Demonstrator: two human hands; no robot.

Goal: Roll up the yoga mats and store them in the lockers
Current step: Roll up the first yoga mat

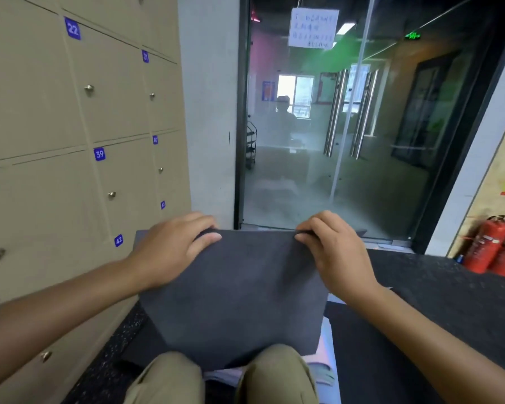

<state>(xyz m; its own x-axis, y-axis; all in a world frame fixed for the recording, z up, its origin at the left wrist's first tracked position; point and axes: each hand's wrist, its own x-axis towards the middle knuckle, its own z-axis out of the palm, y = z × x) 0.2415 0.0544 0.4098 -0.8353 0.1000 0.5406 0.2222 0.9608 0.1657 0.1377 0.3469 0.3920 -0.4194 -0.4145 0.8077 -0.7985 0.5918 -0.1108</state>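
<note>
Lockers (56,118) wall off the left, doors all shut; glass door (318,141) blocks straight ahead — fire extinguishers (491,246) crowd the right corner, open floor (449,301) between.

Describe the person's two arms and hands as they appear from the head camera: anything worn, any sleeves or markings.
Both forearms are bare, with no sleeve showing inside the frame. The left hand and the right hand wear no gloves, and no rings, watch or wristband are visible. No markings can be made out on either.
</note>
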